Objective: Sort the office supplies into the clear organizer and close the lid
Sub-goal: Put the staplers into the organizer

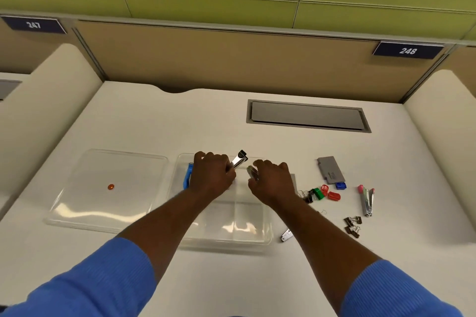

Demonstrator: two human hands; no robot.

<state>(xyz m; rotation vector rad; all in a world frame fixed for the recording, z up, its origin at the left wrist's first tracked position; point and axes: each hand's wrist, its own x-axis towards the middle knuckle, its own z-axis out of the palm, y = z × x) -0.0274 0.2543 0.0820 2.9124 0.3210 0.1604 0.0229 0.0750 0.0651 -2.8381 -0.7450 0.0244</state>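
The clear organizer (247,237) lies open at the middle of the white desk, and its clear lid (108,211) rests flat to its left. Over the organizer's far compartments, my left hand (212,177) is shut on a metal stapler (239,159) with a black tip that points up and away. Beside it, my right hand (273,183) grips a small metal item (251,171) that I cannot identify. A blue tool (187,179) lies in the organizer's far left compartment, partly hidden by my left hand.
Right of the organizer lie red and green clips (325,193), a blue sharpener (340,185), a grey box (331,170), a pink-tipped metal stapler (367,199), binder clips (353,225) and a small metal piece (286,235). A grey cable hatch (307,116) sits at the back.
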